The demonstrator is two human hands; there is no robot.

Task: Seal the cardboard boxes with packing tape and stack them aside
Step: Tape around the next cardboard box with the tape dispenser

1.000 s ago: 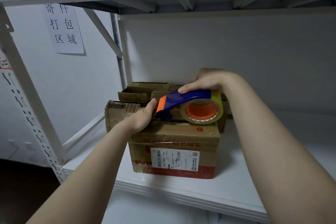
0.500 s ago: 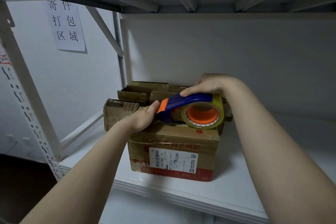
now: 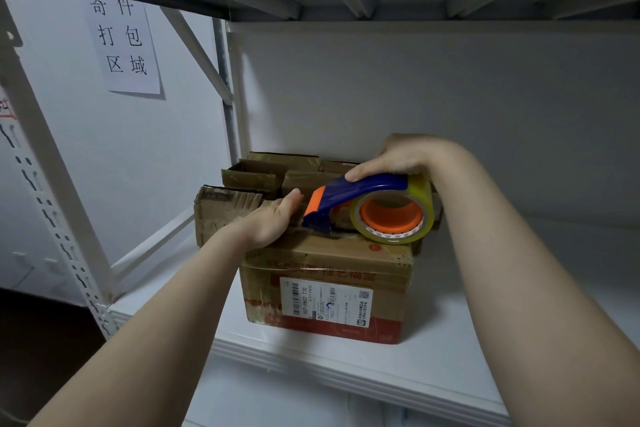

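On shelf, head view: cardboard box front-centre. Right grip clamped round tape dispenser on box top. Cutter end points left, just beside left grip, which lies flat, pressing lid. Judged pull: rightward, away from left grip.

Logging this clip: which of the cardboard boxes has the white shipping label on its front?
The nearest box, the one under the tape dispenser and left hand. The boxes behind it show only worn brown cardboard.
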